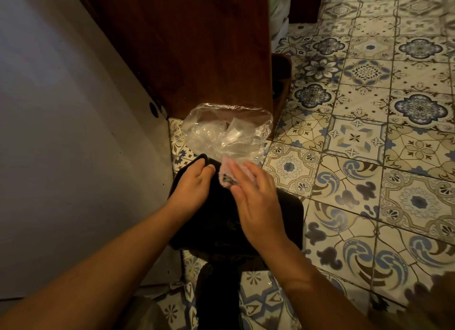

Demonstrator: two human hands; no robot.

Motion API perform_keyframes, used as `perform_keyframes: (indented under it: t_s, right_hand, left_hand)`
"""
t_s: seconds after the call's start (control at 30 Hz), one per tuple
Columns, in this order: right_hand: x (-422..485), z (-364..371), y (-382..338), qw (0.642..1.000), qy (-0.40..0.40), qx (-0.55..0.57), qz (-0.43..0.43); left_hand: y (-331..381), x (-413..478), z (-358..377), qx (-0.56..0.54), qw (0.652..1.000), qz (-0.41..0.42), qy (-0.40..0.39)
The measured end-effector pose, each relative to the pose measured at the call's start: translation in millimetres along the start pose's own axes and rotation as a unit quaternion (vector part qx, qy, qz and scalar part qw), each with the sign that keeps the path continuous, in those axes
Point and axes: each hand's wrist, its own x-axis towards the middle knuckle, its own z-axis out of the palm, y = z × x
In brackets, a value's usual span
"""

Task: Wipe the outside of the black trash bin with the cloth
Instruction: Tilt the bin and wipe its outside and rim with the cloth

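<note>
A patterned tile floor (pixel 357 137) is seen across the right of the view, bounded by a pale wall (pixel 61 132) on the left and a dark wooden panel (pixel 197 46) behind. The black trash bin (pixel 216 221) is tipped on the floor between wall and panel, its clear plastic liner (pixel 221 132) spilling out of the far end. The bin's rim is gripped by the left hand (pixel 192 184), fingers curled over the edge. A pink cloth (pixel 227 174) is pressed against the bin's outer side under the flattened right hand (pixel 256 201), its fingers held together.
</note>
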Motion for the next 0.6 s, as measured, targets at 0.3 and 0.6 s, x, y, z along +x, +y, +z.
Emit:
perform_keyframes:
  t_s: [0.3, 0.6]
  right_hand:
    - [-4.3, 33.4, 5.6, 0.998, -0.045, -0.025, -0.037]
    - [-1.4, 40.9, 16.2, 0.999, -0.040, -0.026, -0.018]
  left_hand:
    - [-7.6, 1.9, 3.5, -0.041, 0.998, 0.045, 0.010]
    - [-20.0, 16.1, -0.7, 0.018, 0.999, 0.017, 0.043]
